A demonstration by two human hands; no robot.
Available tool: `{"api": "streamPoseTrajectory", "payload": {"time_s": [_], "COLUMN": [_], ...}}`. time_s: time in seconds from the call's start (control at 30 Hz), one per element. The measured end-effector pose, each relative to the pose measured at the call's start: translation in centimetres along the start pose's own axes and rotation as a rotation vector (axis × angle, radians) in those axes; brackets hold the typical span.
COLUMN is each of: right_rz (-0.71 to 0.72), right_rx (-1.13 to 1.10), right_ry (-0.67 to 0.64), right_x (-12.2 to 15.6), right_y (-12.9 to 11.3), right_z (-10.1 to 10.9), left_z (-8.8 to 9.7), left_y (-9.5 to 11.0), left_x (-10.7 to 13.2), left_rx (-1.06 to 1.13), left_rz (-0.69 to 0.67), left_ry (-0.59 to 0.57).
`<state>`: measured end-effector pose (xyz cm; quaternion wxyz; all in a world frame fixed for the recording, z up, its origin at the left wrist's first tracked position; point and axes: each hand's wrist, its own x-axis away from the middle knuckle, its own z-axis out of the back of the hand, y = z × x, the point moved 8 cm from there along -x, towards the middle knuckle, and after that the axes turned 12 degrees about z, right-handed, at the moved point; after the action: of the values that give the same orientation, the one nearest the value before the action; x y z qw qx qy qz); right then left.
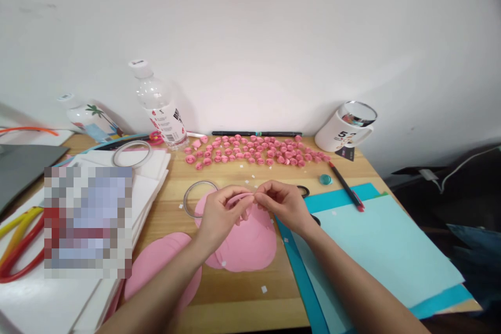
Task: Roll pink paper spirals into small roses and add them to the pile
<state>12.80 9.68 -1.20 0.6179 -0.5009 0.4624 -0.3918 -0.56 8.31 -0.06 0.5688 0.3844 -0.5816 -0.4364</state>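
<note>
My left hand point(219, 211) is closed on a curved pink paper strip point(239, 197). Fingertip to fingertip with it, my right hand point(287, 206) pinches at the strip's end, though the fingers partly hide the grip. Both hands hover over a stack of pink paper circles point(250, 248). More pink circles point(160, 261) lie at the lower left, partly under my left forearm. Behind the hands, many small rolled pink paper roses point(258, 154) are spread along the table. A roll of clear tape point(190, 201) lies beside my left hand, and black-handled scissors point(303, 191) show partly behind my right.
Blue paper sheets point(376, 250) cover the right side, with a red-tipped pen point(348, 188) across their edge. A mug point(344, 128) and a water bottle point(164, 109) stand near the wall. White paper point(90, 292) and red-and-yellow scissors point(27, 250) occupy the left.
</note>
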Motion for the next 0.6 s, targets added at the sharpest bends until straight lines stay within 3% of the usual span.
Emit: {"api": "streamPoseTrajectory", "payload": {"time_s": [0.27,0.6], "right_rz": [-0.021,-0.063], "right_rx": [-0.176,-0.247], "right_ry": [-0.095,0.013], "right_x": [-0.10,0.07], "right_y": [-0.23,0.41], "right_z": [-0.93,-0.48], "left_z": [0.74,0.33], "left_y": [0.52,-0.21], "left_x": [0.06,0.01], "left_rx": [-0.003,-0.017], "left_rz": [-0.066,-0.023], "left_ry": [0.084,0.049]}}
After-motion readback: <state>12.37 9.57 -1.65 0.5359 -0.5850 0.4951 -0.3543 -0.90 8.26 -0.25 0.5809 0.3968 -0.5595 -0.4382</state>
